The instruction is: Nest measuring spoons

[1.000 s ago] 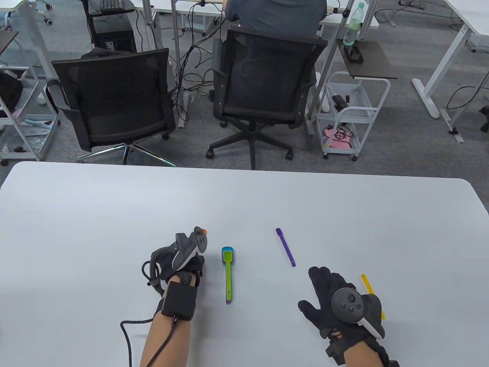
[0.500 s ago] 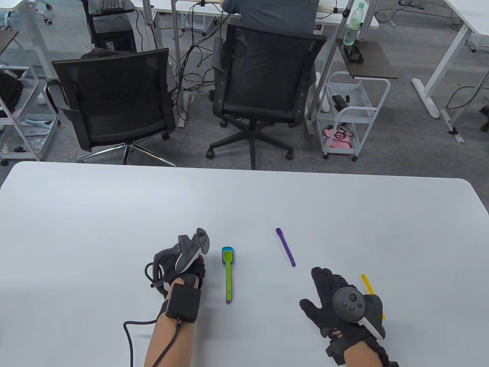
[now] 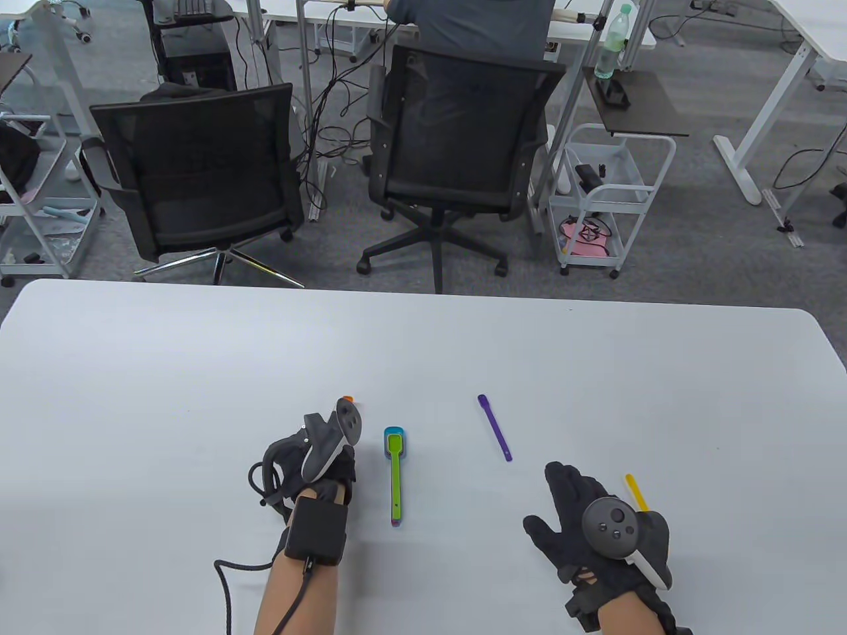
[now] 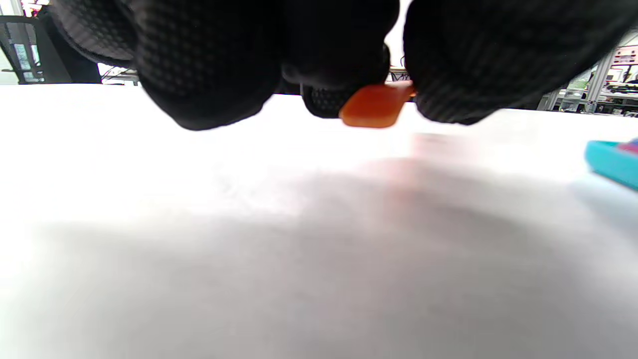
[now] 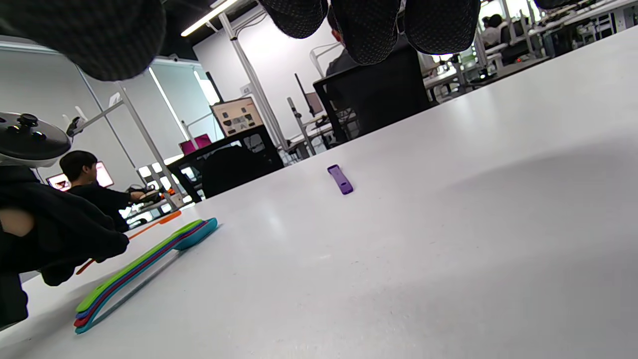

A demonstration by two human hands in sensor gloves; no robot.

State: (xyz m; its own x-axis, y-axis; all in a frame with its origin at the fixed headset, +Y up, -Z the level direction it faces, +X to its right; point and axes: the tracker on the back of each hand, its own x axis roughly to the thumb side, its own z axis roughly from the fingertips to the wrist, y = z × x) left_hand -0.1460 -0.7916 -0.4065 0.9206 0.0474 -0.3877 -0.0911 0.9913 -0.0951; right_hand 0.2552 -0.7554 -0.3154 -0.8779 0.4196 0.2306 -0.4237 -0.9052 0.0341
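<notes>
Office chairs [image 3: 198, 169] and a wheeled cart [image 3: 605, 198] are seen on the grey floor beyond the white table [image 3: 198, 350] in the table view. Near the table's front edge, a nested stack of spoons [image 3: 395, 473] is laid with its bowls away from the person, a green spoon uppermost over a teal one. In the right wrist view the same stack [image 5: 144, 267] is shown edge-on, and 4 colours of handle are made out there: green, blue, red and teal.

The left hand [image 3: 311, 463] is held just left of the stack, apart from it. From above, only an orange tip [image 3: 347, 399] is seen past the tracker. In the left wrist view that orange spoon [image 4: 375, 105] is seen pinched between gloved fingertips [image 4: 448, 75] above the table, and in the right wrist view its long handle [image 5: 149, 225] is shown sloping upward beyond the stack.

A purple spoon [image 3: 495, 427] is laid alone, to the right of the stack and well apart from it. A yellow spoon [image 3: 636, 492] is partly hidden behind the right hand [image 3: 582, 522], which is spread, fingers released, with nothing held.
</notes>
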